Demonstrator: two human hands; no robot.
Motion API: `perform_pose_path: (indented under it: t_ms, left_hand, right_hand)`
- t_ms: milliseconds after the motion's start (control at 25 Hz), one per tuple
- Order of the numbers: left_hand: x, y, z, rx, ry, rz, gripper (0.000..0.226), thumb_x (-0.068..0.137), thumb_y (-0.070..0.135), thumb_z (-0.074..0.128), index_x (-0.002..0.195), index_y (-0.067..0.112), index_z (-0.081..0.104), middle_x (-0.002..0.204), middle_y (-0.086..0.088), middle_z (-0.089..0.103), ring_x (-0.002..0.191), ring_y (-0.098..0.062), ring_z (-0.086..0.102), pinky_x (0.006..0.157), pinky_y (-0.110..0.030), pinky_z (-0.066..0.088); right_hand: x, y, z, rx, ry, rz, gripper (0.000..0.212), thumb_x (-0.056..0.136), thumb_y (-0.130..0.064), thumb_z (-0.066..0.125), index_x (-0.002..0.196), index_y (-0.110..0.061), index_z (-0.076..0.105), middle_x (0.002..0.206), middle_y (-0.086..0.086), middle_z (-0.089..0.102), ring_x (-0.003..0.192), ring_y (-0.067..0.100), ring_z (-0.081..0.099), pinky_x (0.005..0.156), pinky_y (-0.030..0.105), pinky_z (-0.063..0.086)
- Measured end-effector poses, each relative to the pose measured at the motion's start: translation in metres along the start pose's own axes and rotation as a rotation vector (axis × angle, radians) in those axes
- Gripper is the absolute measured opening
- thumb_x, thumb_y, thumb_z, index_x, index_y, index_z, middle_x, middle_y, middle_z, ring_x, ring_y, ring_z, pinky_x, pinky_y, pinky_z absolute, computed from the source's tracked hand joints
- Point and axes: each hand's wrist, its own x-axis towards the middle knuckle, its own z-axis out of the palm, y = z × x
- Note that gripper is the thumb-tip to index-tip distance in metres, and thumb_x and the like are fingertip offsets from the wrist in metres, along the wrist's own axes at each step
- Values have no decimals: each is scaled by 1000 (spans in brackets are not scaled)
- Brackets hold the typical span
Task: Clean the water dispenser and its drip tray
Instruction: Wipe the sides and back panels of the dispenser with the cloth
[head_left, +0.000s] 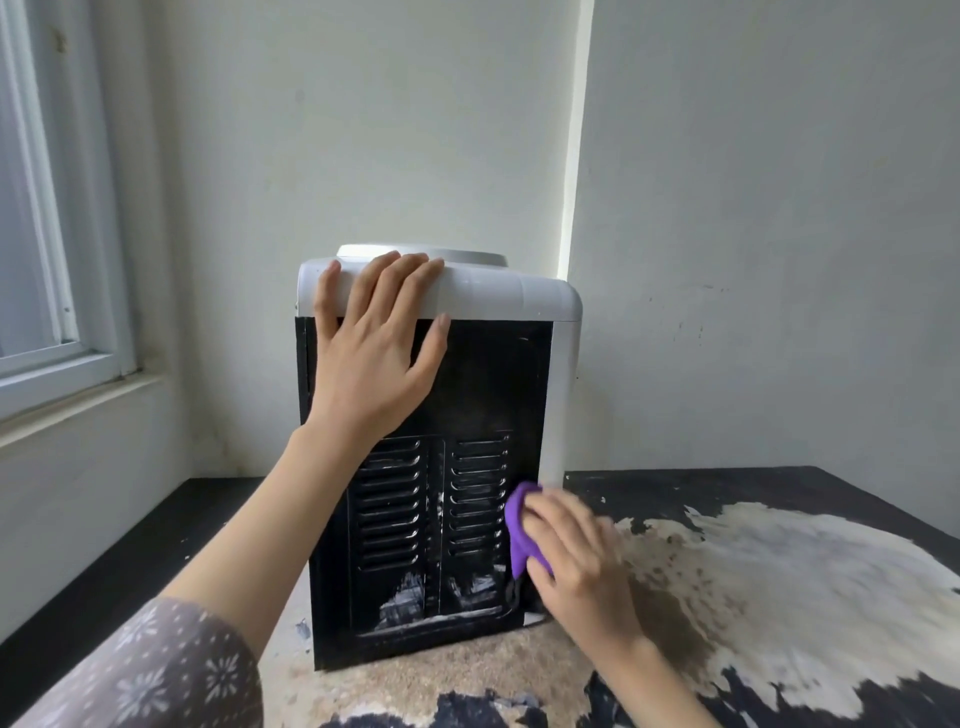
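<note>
The white water dispenser (524, 299) stands on the table with its black back panel (488, 384) facing me. Dust streaks mark the panel's vent slots and lower edge. My left hand (376, 348) lies flat over the top left corner, fingers spread over the white top edge. My right hand (571, 551) grips a purple cloth (519, 525) and presses it against the panel's lower right side, beside the right vent slots. The drip tray is hidden on the far side.
The table (779, 571) has a dark top, worn through to pale patches on the right and front. A window (47, 218) with a white frame is at the left. Walls stand close behind the dispenser.
</note>
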Motion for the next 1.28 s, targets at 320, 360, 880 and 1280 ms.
perform_pose_path:
  t_ms: [320, 360, 880, 1280]
  left_hand:
    - [-1, 0, 0, 10, -13, 3, 53, 93, 43, 25, 139, 22, 40, 142, 6, 43, 138, -12, 27, 116, -40, -3]
    - [-2, 0, 0, 13, -14, 3, 54, 93, 43, 25, 140, 22, 40, 143, 6, 43, 138, -12, 27, 116, -40, -3]
    - [-6, 1, 4, 13, -15, -6, 55, 93, 42, 27, 143, 22, 35, 147, 6, 38, 142, -11, 19, 115, -37, -10]
    - [-44, -17, -24, -117, -7, 24, 49, 94, 29, 32, 141, 23, 42, 154, 8, 27, 146, -12, 8, 117, -38, -11]
  right_hand:
    - [-51, -4, -7, 75, -424, -68, 43, 43, -9, 81, 81, -26, 67, 100, -20, 61, 101, 5, 51, 64, 25, 41]
    - [-46, -2, -9, 90, -392, -63, 46, 46, -9, 80, 87, -25, 67, 101, -19, 62, 102, 4, 51, 65, 24, 45]
    - [-52, -14, -4, 94, -599, -89, 40, 40, -11, 80, 71, -33, 69, 85, -25, 64, 83, -3, 53, 68, 19, 28]
    - [53, -21, -1, 264, 173, 411, 52, 88, -34, 53, 131, -6, 48, 132, 6, 49, 122, 15, 45, 106, 25, 34]
